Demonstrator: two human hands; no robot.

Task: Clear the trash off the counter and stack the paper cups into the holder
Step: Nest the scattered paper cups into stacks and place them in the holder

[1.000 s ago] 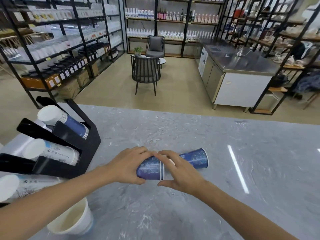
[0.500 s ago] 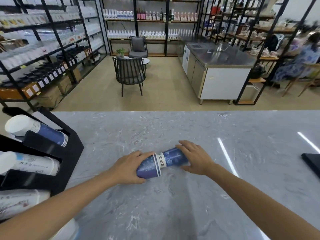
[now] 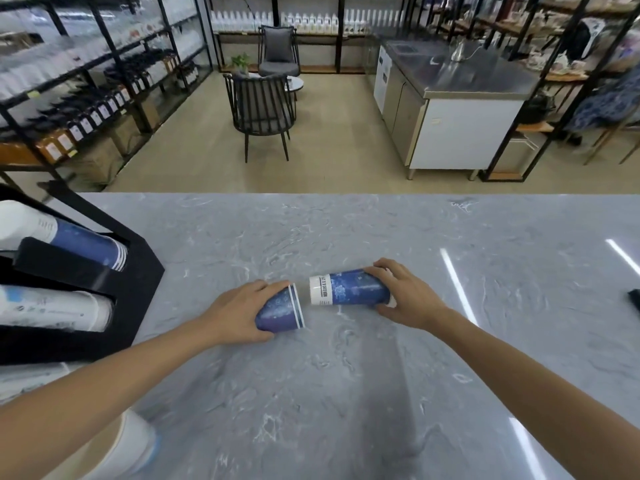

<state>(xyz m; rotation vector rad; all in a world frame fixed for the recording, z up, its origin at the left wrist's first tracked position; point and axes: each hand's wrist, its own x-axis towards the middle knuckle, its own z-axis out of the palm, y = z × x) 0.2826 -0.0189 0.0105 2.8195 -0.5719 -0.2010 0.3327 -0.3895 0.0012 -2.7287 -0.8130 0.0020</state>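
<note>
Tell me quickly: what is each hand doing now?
Left hand: grips a blue paper cup.
Right hand: grips the other blue cup.

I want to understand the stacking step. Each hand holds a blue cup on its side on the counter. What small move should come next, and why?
Probably bring the right hand leftward to slide its blue cup into the one held by the left hand. The left cup shows its striped rim toward the right cup's white-banded end, with a narrow gap between them, nearly in line.
</note>
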